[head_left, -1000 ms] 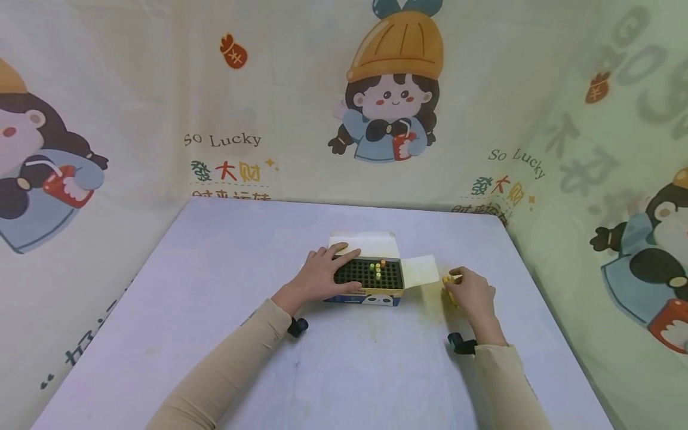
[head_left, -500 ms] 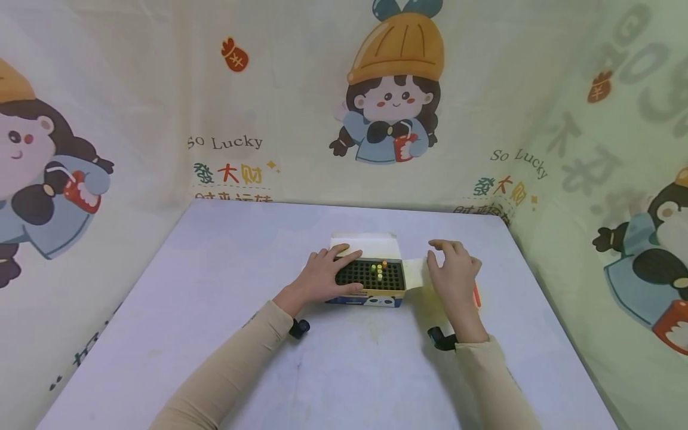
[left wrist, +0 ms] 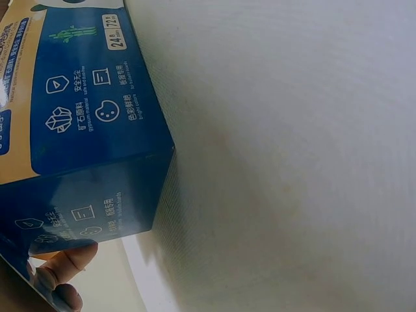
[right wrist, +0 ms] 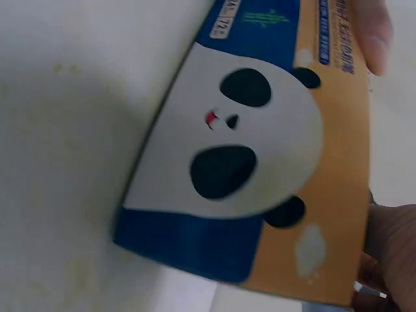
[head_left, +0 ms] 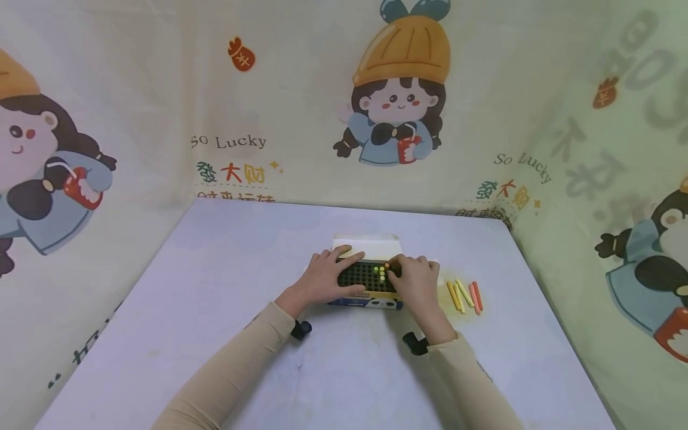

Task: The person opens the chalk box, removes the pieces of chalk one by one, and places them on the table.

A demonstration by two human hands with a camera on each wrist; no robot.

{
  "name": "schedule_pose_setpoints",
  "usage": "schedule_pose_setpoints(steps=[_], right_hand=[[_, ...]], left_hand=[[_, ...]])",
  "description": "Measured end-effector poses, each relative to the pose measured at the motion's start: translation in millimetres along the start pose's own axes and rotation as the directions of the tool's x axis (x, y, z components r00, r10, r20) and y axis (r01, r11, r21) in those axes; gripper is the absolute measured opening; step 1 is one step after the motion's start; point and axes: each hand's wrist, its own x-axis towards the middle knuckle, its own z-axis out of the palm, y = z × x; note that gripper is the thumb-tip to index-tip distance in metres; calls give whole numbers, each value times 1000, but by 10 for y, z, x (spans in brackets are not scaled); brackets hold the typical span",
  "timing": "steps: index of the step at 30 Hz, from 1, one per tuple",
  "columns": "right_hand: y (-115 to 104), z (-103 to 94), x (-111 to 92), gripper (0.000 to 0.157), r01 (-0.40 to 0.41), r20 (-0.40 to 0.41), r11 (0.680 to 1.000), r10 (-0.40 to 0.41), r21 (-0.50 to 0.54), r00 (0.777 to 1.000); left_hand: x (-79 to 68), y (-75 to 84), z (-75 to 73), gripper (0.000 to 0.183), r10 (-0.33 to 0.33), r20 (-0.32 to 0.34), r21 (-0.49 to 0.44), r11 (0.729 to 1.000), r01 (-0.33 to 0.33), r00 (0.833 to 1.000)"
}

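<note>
A blue and yellow chalk box with a panda face sits on the table, lid up. Its black insert of holes holds several green, yellow and orange chalk sticks. My left hand grips the box's left part, thumb along the front edge and fingers across to the back; in the left wrist view its fingertips show past the box wall. Over the right end of the holes, my right hand pinches a chalk stick, mostly hidden by the hand. The right wrist view shows the box's panda front.
Several loose yellow and pinkish-red chalk sticks lie on the table right of the box. The raised white lid stands behind it. A cloth backdrop with cartoon prints surrounds the white table.
My right hand has gone left from the loose chalk sticks to the box's right end, uncovering the sticks. My left hand has stayed on the box.
</note>
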Motion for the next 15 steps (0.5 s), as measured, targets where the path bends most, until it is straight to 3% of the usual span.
schedule_pose_setpoints(steps=[6,15], right_hand=[[-6,51,3,18,-1,-4,1000,1,-1,1000],[23,97,0,10,62,-46,998,-64,-32,997]], left_hand=[[-6,25,-1,84,5,-17,-8,1000,-5,1000],[-15,28,12,84,6,-17,-5,1000,-6,1000]])
